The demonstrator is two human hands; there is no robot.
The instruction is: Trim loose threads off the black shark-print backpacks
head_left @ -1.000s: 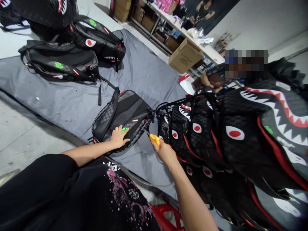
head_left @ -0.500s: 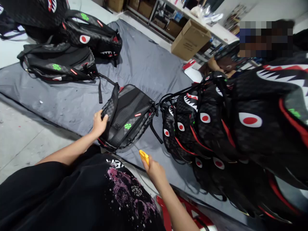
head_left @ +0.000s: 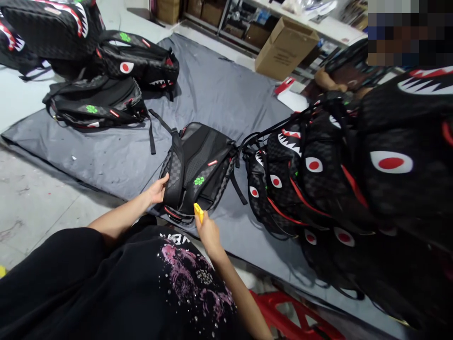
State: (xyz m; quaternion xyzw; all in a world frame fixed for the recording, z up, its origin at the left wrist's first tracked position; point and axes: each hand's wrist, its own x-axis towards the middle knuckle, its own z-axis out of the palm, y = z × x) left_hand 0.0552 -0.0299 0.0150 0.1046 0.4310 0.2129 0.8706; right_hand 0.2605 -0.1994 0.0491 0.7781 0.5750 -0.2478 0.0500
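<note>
A black checked backpack (head_left: 221, 141) lies back panel up in front of me, with a green patch and a small red label on its strap. My left hand (head_left: 157, 190) grips its left side, thumb on top and the other fingers partly hidden at the edge. In my right hand (head_left: 208, 230) is a yellow-handled tool (head_left: 198, 212), closed in the fingers and held over the backpack's near end. The tool's tip cannot be made out against the dark fabric.
Backpacks with shark teeth and red eyes are piled at the right (head_left: 314, 165); more backpacks (head_left: 138, 59) lie at the far left. Grey sheeting (head_left: 219, 85) covers the work surface. Behind stand a cardboard box (head_left: 285, 49) and a person's arm (head_left: 327, 80). A red stool (head_left: 297, 311) is below right.
My right hand has brought the yellow-handled tool up and left, closer over the backpack; its thin shaft no longer shows. The backpack's left strap now lies across its back panel. The view has shifted.
</note>
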